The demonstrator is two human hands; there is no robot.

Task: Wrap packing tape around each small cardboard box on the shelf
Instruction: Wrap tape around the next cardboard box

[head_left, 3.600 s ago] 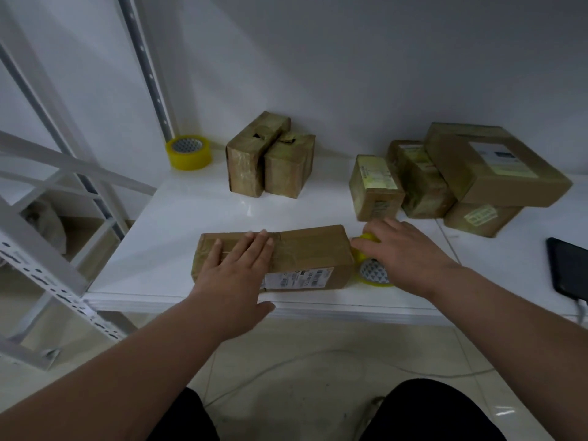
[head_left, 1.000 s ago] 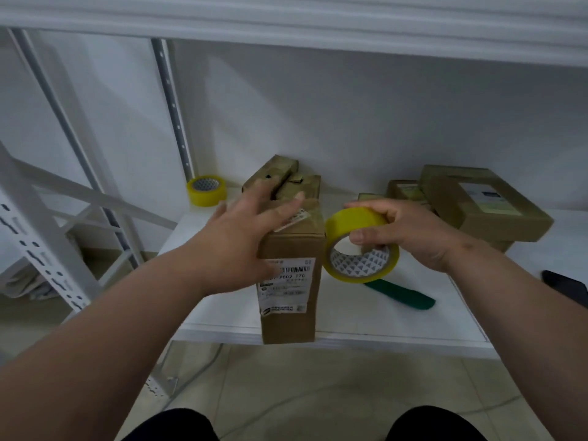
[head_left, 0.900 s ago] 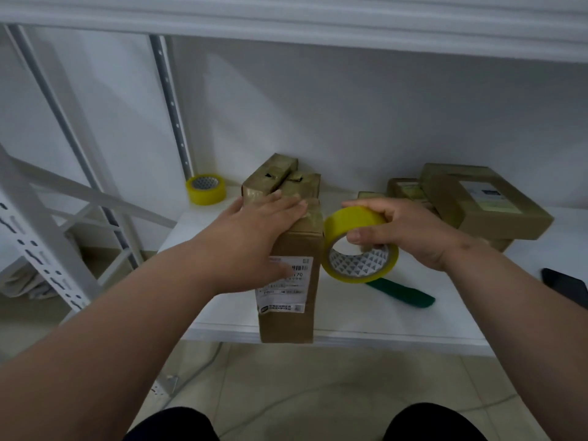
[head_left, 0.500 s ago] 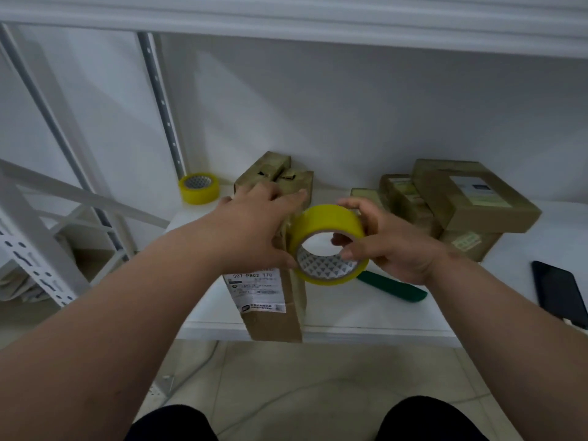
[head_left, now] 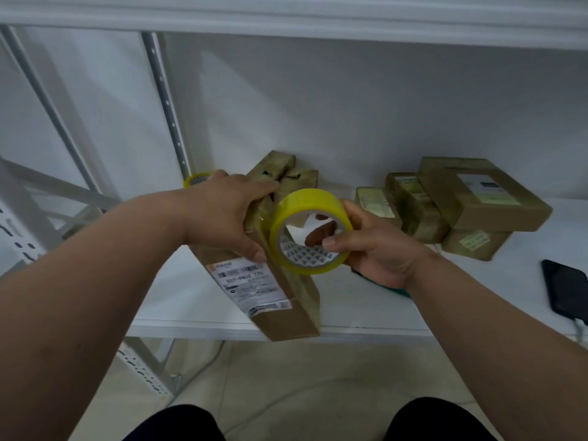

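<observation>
A long brown cardboard box (head_left: 280,300) with a white barcode label stands on end at the shelf's front edge, tilted to the left. My left hand (head_left: 229,214) grips its upper end, thumb on the near face. My right hand (head_left: 372,249) holds a yellow roll of packing tape (head_left: 308,230) through its core, pressed against the box's right side near the top. Two taped boxes (head_left: 286,176) stand behind my left hand. Several more boxes (head_left: 458,202) are stacked at the right.
The white shelf (head_left: 366,316) has a second shelf board overhead. A second yellow tape roll (head_left: 195,179) peeks out by the back-left upright. A green object (head_left: 397,289) lies under my right wrist. A black phone (head_left: 566,291) lies at the far right.
The box, lying flat earlier, now stands on end and has tilted further left. My right hand has brought the tape roll from beside the box up against its top.
</observation>
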